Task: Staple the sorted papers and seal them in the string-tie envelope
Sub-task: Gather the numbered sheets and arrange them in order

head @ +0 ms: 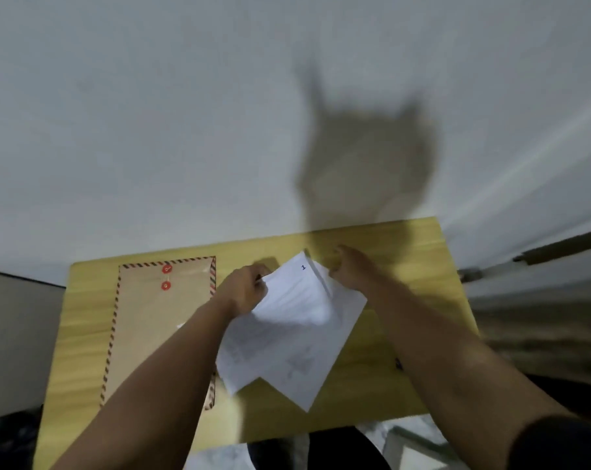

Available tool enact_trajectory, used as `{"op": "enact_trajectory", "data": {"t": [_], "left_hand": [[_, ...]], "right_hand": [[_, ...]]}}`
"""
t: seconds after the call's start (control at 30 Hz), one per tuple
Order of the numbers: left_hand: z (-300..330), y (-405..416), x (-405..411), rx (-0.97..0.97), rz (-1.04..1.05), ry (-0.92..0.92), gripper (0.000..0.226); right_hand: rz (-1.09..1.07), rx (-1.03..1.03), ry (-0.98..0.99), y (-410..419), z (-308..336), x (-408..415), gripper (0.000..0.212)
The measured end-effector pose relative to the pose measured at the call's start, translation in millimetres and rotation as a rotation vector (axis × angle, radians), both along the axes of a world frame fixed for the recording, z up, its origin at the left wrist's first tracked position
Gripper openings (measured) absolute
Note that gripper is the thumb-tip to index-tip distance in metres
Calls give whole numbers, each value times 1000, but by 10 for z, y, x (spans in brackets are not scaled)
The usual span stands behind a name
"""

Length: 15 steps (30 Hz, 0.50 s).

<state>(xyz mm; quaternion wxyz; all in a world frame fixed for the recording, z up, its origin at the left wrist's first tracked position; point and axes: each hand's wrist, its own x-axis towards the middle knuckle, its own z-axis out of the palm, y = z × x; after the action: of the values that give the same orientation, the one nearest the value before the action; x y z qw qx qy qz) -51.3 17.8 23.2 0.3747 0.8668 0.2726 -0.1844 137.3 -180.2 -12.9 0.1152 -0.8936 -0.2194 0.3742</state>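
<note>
- The worktop (406,259), yellow wood, stands against a pale wall.
- The envelope (151,327), brown with a striped edge and two red discs, lies flat on the left, its near end under the left forearm.
- The papers (297,320), tilted, are held just above the worktop's middle.
- The left hand (245,288) pinches their left edge.
- The right hand (350,268) grasps their top right edge.

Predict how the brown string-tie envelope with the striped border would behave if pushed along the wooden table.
The brown string-tie envelope lies flat on the wooden table, so it would probably slide, not roll or tip. It looks thin and papery, so likely light and somewhat floppy if lifted by one corner. Its red button clasps could snag.
</note>
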Motion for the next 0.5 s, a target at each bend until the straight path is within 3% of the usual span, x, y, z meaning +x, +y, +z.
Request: {"op": "enact_trajectory", "data": {"t": [0.07,0.17,0.37,0.5], "left_hand": [[-99,51,-53,-8,19,25,11],[-148,160,-99,14,58,25,12],[-164,324,-145,28,127,4,7],[-161,324,-179,15,127,-27,30]], "right_hand": [[43,-77,-52,20,-169,-53,80],[94,-165,-144,64,-305,-105,71],[91,-150,-123,110,-378,-87,58],[154,-164,-156,106,-396,-213,64]]}}
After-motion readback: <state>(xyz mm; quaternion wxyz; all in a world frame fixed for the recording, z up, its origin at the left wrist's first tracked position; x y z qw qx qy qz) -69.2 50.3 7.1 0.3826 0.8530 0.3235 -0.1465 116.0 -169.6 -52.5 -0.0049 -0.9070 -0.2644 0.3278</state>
